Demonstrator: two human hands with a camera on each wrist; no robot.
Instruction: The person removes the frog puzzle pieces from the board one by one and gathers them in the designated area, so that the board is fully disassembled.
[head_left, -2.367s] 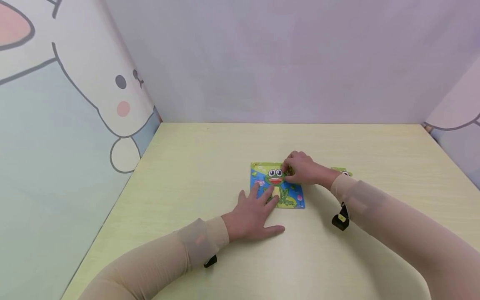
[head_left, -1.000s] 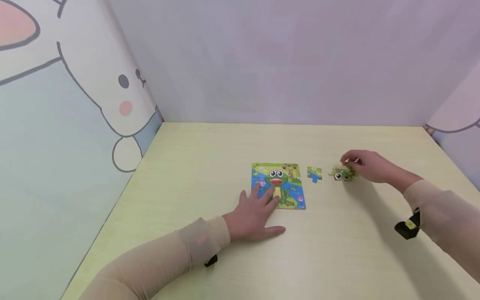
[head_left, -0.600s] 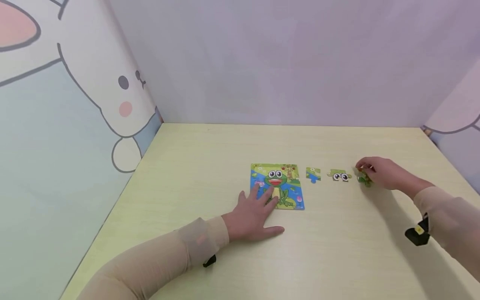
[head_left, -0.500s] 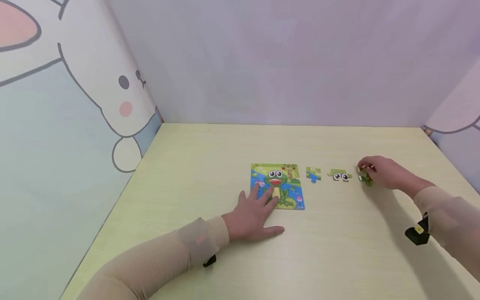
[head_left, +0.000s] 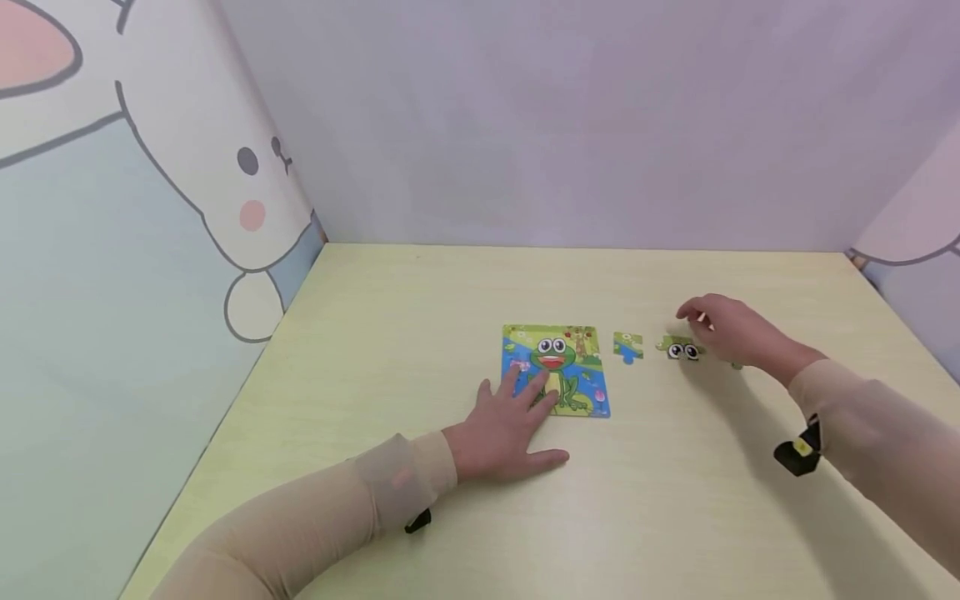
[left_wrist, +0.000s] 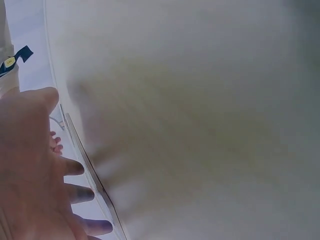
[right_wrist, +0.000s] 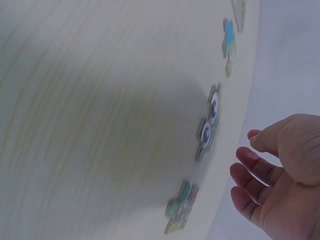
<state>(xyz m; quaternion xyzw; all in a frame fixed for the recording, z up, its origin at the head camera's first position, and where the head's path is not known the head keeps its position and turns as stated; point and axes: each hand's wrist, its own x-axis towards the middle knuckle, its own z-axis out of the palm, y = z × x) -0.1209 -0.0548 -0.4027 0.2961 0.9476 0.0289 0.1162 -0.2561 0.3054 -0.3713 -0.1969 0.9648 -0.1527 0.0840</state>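
Note:
My left hand lies flat with spread fingers over the lower left of a square frog picture. Above the puzzle piece with two eyes, my right hand hovers with bent fingers and holds nothing. The right wrist view shows the eye piece on the table, apart from the hand. A green piece lies to one side of it, mostly hidden under the right hand in the head view. Between picture and eye piece lies a blue and green piece.
The pale wooden table meets a plain light backdrop at its far edge. A cartoon-printed panel stands along the left side. Black straps hang at both wrists.
My right hand left the picture's upper right, set a green piece at the right end of the row, let it go and moved back left over the eye piece. My left hand stayed put.

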